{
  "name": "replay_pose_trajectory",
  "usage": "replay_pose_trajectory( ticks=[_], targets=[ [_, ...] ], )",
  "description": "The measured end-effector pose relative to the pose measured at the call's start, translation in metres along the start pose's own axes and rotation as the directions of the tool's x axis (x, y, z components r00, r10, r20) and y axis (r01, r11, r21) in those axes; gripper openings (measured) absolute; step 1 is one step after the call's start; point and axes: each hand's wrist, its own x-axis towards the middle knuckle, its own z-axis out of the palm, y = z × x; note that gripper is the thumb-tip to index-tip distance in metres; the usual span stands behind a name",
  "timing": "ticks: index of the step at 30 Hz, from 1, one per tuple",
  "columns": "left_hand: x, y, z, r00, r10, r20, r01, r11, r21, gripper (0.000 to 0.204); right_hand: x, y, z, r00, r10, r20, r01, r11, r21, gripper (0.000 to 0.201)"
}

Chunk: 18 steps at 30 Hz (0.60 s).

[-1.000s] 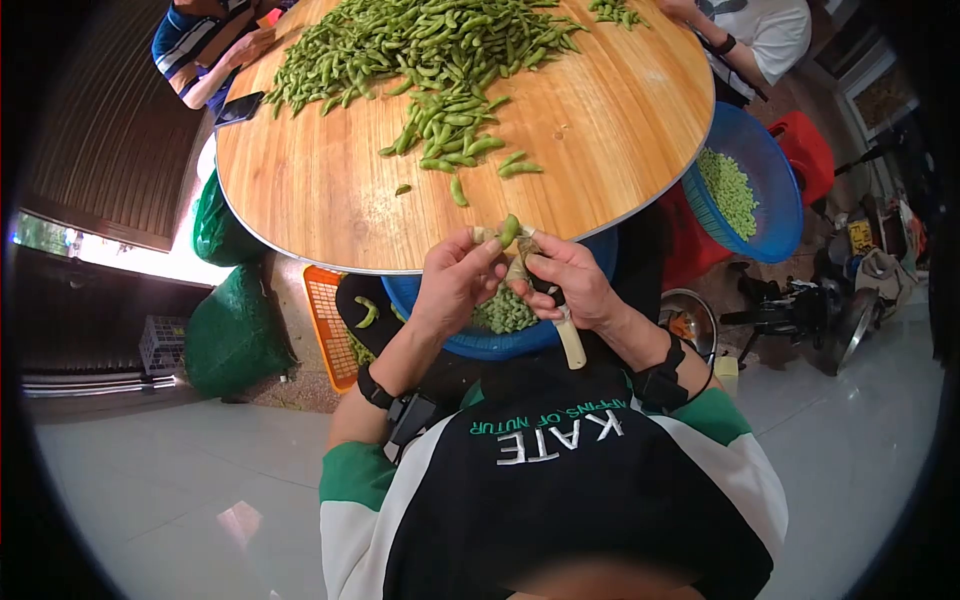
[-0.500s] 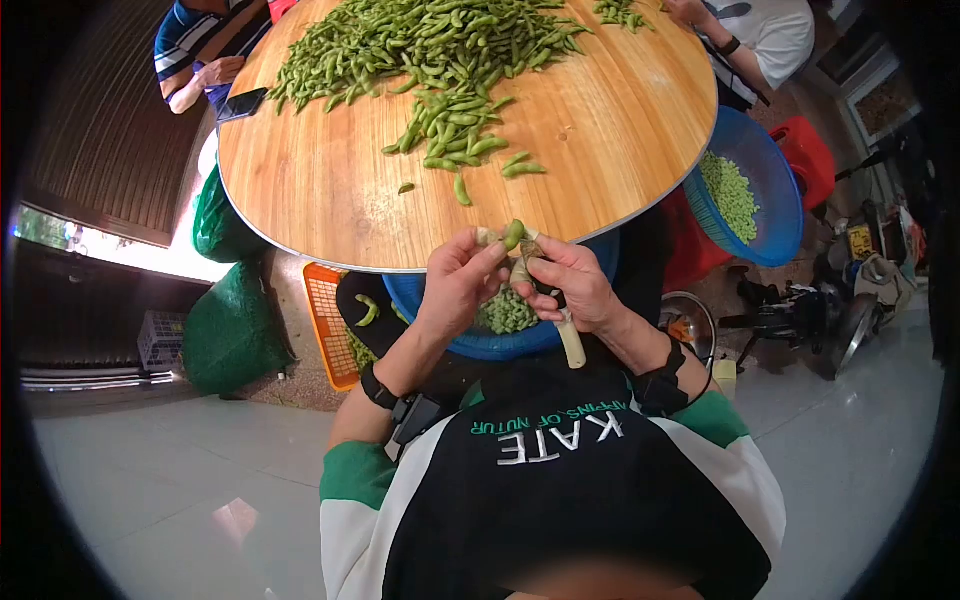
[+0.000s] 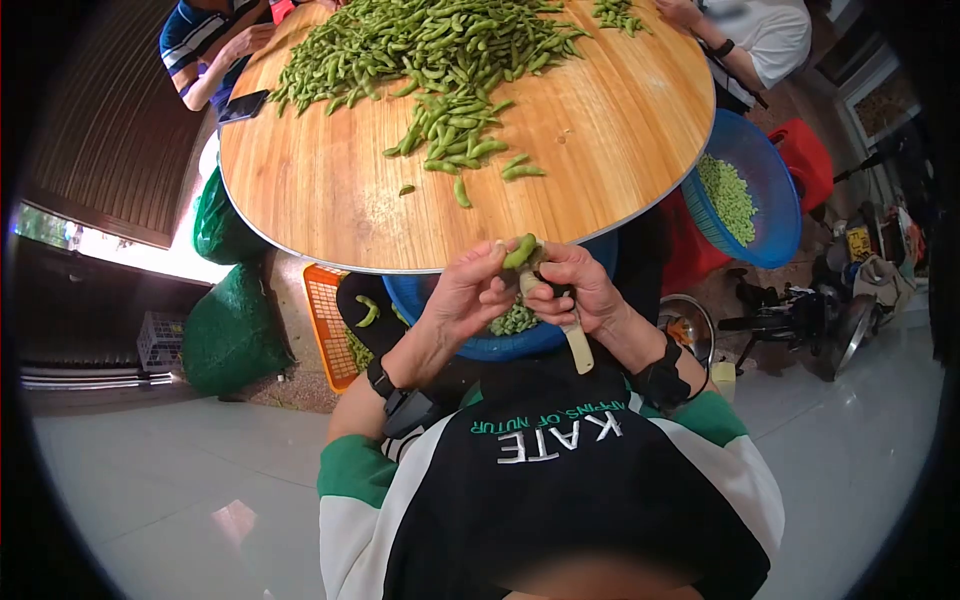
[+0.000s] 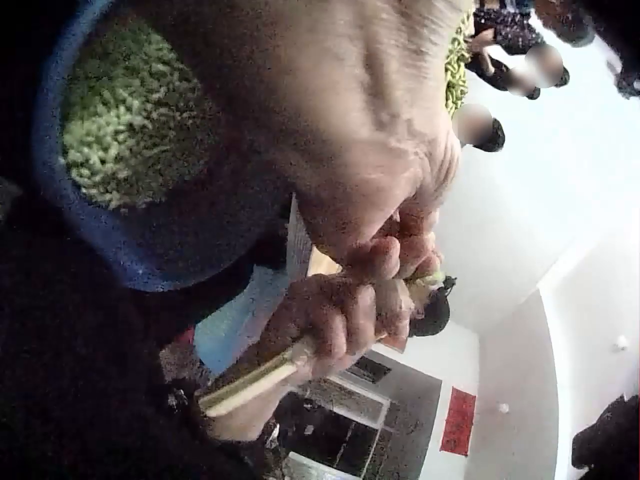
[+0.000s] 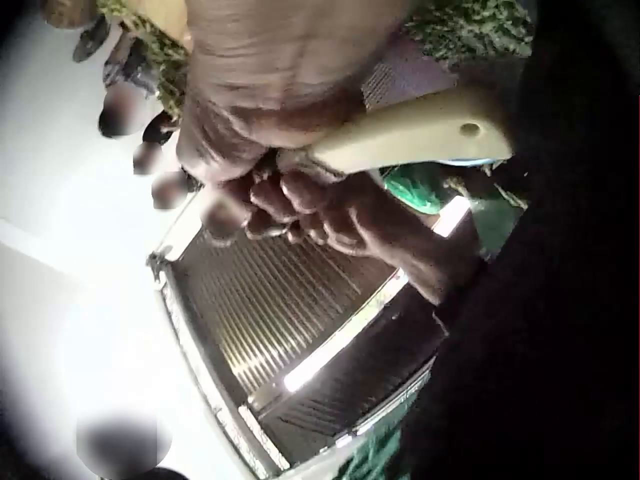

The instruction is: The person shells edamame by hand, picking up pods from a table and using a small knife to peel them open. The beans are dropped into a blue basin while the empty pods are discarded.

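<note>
In the head view, my left hand [image 3: 465,290] pinches a green soybean pod [image 3: 520,252] between thumb and fingertips, just off the table's near edge. My right hand [image 3: 590,288] meets it there, its fingers curled round a tool with a cream handle [image 3: 579,350]. That handle points down toward my body, and its hole shows in the right wrist view near the end of the handle [image 5: 420,130]. The tool's working end is hidden among the fingers. Below both hands sits a blue basin [image 3: 500,350] with shelled beans [image 3: 515,320] in it.
A large heap of pods [image 3: 430,50] covers the far side of the round wooden table [image 3: 320,200]. A phone [image 3: 243,106] lies at its left edge. Beside it stand a blue basket [image 3: 775,200] of beans, an orange basket [image 3: 322,320] and a green sack [image 3: 235,330]. Two people sit opposite.
Both hands have come slightly down and to the right. The pod now leans and shows more of its length above the fingers. The cream handle has shifted a little to the right.
</note>
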Motion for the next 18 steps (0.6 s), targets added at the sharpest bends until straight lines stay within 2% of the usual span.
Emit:
replay_pose_trajectory(
  ticks=[1, 2, 4, 5, 6, 7, 8, 10, 12, 14, 15, 16, 17, 18],
  targets=[
    [0.001, 0.001, -0.001, 0.995, -0.053, 0.089, 0.057, 0.998, -0.04, 0.016, 0.001, 0.0, -0.002, 1.0, 0.002, 0.003, -0.002, 1.0, -0.003, 0.029],
    [0.001, 0.001, -0.001, 0.995, -0.048, 0.091, 0.052, 0.998, -0.039, 0.016, 0.001, 0.0, -0.004, 0.999, 0.012, -0.052, -0.012, 1.0, 0.001, 0.027],
    [-0.001, 0.001, 0.008, 0.985, 0.121, -0.122, -0.079, 0.95, 0.302, 0.015, 0.0, 0.001, -0.003, 0.994, 0.017, -0.107, -0.017, 1.0, 0.007, 0.025],
    [-0.002, 0.001, 0.008, 0.985, 0.124, -0.118, -0.082, 0.948, 0.306, 0.015, 0.001, 0.002, 0.001, 0.989, 0.02, -0.145, -0.014, 0.999, 0.041, 0.024],
    [-0.003, 0.001, 0.009, 0.895, 0.435, 0.101, -0.321, 0.468, 0.823, 0.017, 0.002, 0.003, 0.003, 0.983, 0.022, -0.184, -0.008, 0.997, 0.075, 0.023],
    [-0.004, 0.0, 0.009, 0.737, 0.501, 0.454, -0.365, -0.271, 0.891, 0.019, 0.001, 0.002, 0.002, 0.982, 0.039, -0.185, -0.029, 0.998, 0.057, 0.023],
    [-0.005, 0.0, 0.011, 0.734, 0.503, 0.456, -0.366, -0.273, 0.89, 0.019, -0.001, 0.003, 0.003, 0.982, 0.04, -0.183, -0.031, 0.998, 0.054, 0.023],
    [-0.007, 0.008, 0.022, 0.639, 0.352, 0.683, -0.266, -0.732, 0.627, 0.027, 0.001, 0.004, 0.006, 0.969, 0.088, -0.232, -0.071, 0.994, 0.083, 0.023],
    [-0.014, 0.006, 0.038, 0.688, 0.358, 0.631, -0.191, -0.75, 0.634, 0.028, 0.001, 0.003, 0.009, 0.972, 0.084, -0.219, -0.067, 0.994, 0.085, 0.021],
    [-0.012, 0.01, 0.033, 0.683, 0.426, 0.593, -0.258, -0.619, 0.742, 0.019, 0.001, 0.005, 0.008, 0.978, 0.099, -0.186, -0.073, 0.987, 0.141, 0.021],
    [-0.011, 0.009, 0.026, 0.666, 0.423, 0.615, -0.264, -0.637, 0.724, 0.019, 0.002, 0.005, 0.01, 0.98, 0.081, -0.179, -0.057, 0.989, 0.137, 0.021],
    [-0.009, 0.006, 0.02, 0.722, 0.527, 0.448, -0.298, -0.348, 0.889, 0.015, 0.002, 0.006, 0.013, 0.982, 0.067, -0.176, -0.042, 0.989, 0.14, 0.022],
    [-0.008, 0.003, 0.014, 0.786, 0.562, 0.257, -0.3, -0.017, 0.954, 0.013, 0.002, 0.005, 0.018, 0.988, 0.034, -0.148, -0.017, 0.993, 0.119, 0.023],
    [-0.007, 0.003, 0.018, 0.779, 0.564, 0.273, -0.311, -0.031, 0.95, 0.013, 0.004, 0.004, 0.022, 0.99, 0.027, -0.137, -0.012, 0.994, 0.105, 0.023]
  ],
)
